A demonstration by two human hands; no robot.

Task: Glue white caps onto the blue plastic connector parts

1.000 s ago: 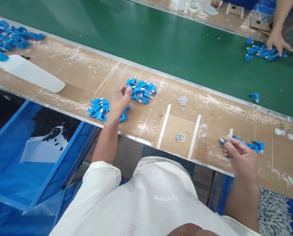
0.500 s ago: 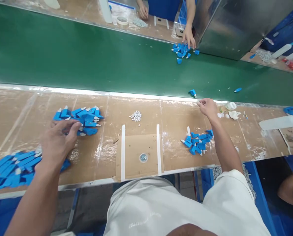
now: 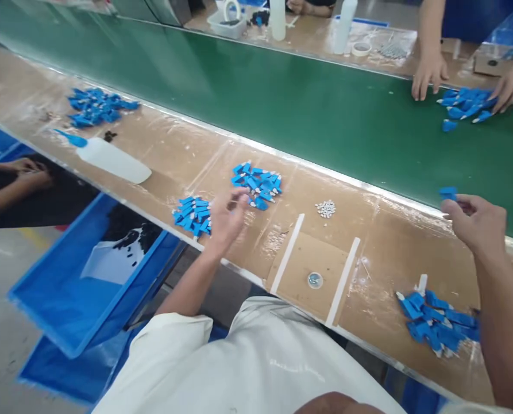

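Observation:
My left hand (image 3: 227, 217) reaches over the brown work surface (image 3: 394, 253), its fingers curled in a pinch at the near edge of a pile of small blue plastic parts with white tips (image 3: 258, 183). A second blue pile (image 3: 193, 214) lies just left of that hand. My right hand (image 3: 475, 223) is at the edge of the green conveyor belt (image 3: 282, 98), with its fingers closed on a single blue part (image 3: 448, 192). A third blue pile (image 3: 439, 325) lies near the front edge, beside my right forearm.
Tiny white pieces (image 3: 326, 209) and a taped square holding a small round disc (image 3: 315, 280) sit between my hands. A white squeeze bottle (image 3: 112, 162) and another blue pile (image 3: 96, 106) lie far left. Below is a blue bin (image 3: 66, 299). Across the belt, a co-worker's hands (image 3: 428, 75) handle blue parts (image 3: 467, 102).
The view has swung left. My right hand has closed on the lone blue part at the belt edge. My left hand has drawn back from over the pile to its near edge.

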